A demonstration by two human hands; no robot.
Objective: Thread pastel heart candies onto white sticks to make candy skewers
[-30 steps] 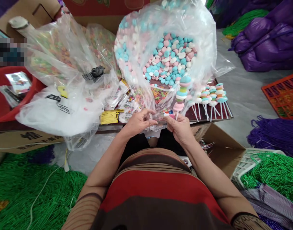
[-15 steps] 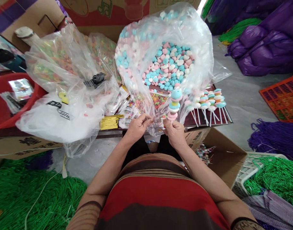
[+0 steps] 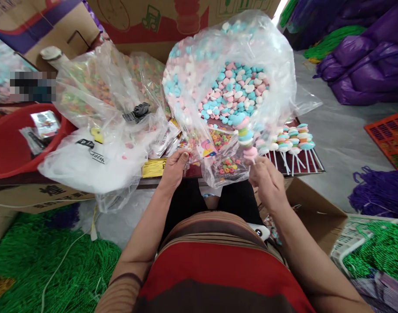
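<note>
My right hand [image 3: 268, 179] is closed around the stick of a marshmallow skewer [image 3: 246, 138], which stands nearly upright with pink, blue and yellow-green pieces stacked on it. My left hand [image 3: 173, 170] pinches the edge of a small clear printed bag [image 3: 207, 148], which stretches out to the right with a colourful print on it. Behind the hands lies a large open plastic bag of pink, blue and white marshmallows [image 3: 233, 89]. Below the printed bag, ring-shaped candies [image 3: 230, 165] show in clear plastic at the table edge.
Finished-looking skewers [image 3: 292, 141] lie in a row on the right of the table. Yellow ties [image 3: 153, 168] and packets are left of centre. A red basin [image 3: 10, 150] and bags of ring candy [image 3: 91, 82] stand left. An open carton [image 3: 316, 213] is below right.
My hands have drawn apart: the left went left with the printed bag, now spread out. The right moved right with the skewer. The view has shifted slightly.
</note>
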